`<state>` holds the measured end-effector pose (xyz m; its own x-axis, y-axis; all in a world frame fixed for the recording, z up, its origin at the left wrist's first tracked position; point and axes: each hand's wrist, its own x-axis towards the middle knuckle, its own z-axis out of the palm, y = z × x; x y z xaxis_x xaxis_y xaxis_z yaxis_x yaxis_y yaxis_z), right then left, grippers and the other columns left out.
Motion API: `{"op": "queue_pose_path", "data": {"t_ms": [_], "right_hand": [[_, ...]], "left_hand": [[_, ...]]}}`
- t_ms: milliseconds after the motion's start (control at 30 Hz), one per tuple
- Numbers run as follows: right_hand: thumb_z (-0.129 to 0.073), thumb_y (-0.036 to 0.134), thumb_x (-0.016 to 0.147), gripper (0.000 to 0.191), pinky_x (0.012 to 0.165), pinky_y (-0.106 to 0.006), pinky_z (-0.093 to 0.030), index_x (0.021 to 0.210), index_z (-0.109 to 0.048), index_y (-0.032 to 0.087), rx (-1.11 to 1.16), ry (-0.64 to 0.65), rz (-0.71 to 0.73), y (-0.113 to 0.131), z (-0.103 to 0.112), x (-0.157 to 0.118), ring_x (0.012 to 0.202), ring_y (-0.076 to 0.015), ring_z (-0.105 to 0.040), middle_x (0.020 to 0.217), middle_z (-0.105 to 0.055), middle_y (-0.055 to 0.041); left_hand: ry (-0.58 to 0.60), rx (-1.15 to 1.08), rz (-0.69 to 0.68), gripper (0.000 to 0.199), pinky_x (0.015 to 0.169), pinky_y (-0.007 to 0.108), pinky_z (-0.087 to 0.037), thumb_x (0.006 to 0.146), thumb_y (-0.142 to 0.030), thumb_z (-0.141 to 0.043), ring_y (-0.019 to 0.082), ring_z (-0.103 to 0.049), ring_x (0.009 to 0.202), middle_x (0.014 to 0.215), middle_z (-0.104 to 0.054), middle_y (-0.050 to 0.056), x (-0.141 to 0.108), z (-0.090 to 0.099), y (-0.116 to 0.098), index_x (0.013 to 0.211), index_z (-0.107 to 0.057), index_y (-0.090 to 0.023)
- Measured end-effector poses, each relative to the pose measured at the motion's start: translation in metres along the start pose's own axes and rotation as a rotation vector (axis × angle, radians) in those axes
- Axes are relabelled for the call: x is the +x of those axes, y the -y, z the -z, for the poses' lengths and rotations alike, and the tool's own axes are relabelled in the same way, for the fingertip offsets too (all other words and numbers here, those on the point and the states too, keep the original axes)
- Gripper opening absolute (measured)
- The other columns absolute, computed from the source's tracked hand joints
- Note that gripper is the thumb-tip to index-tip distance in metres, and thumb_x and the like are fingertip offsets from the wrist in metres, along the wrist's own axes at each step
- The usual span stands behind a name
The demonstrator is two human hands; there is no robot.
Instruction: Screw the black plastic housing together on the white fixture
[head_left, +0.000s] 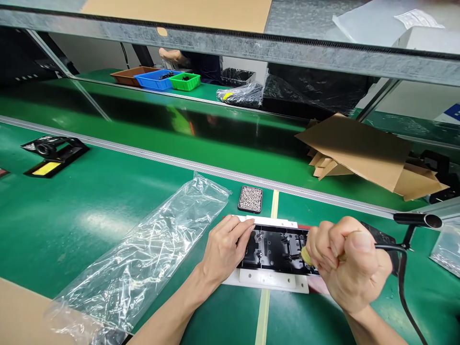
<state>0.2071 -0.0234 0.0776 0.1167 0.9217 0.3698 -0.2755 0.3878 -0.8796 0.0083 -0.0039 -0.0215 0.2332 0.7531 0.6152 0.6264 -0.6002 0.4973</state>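
A black plastic housing (271,247) lies in a white fixture (268,278) on the green table. My left hand (224,242) grips the housing's left end, fingers over its edge and the thumb side hidden. Wrapped in my right hand (350,261) is an electric screwdriver (306,256); its yellowish nose shows and its tip points left at the housing's inside. A black cable (402,273) runs from behind my fist down the right side. Behind the fixture sits a small black tray of screws (250,199).
A clear plastic bag (151,254) lies left of my left arm. Cardboard sheets (359,148) are piled at the right back. A black tube holder (419,220) stands at right. Across the belt (143,129), bins (154,79) sit near another person's arm (176,56).
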Motion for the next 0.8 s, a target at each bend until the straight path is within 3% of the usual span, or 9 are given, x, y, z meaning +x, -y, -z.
{"op": "queue_pose_path", "data": {"t_ms": [800], "right_hand": [[-0.053, 0.033, 0.1, 0.043, 0.035, -0.019, -0.028, 0.061, -0.047, 0.018, 0.013, -0.043, 0.013, 0.0004, -0.0014, 0.0019, 0.039, -0.0077, -0.029, 0.047, -0.032, 0.0049]], "left_hand": [[0.026, 0.017, -0.016, 0.019, 0.072, 0.031, -0.049, 0.107, -0.015, -0.055, 0.017, -0.056, 0.076, 0.083, -0.06, 0.004, -0.0005, 0.001, 0.0017, 0.118, -0.07, -0.014]]}}
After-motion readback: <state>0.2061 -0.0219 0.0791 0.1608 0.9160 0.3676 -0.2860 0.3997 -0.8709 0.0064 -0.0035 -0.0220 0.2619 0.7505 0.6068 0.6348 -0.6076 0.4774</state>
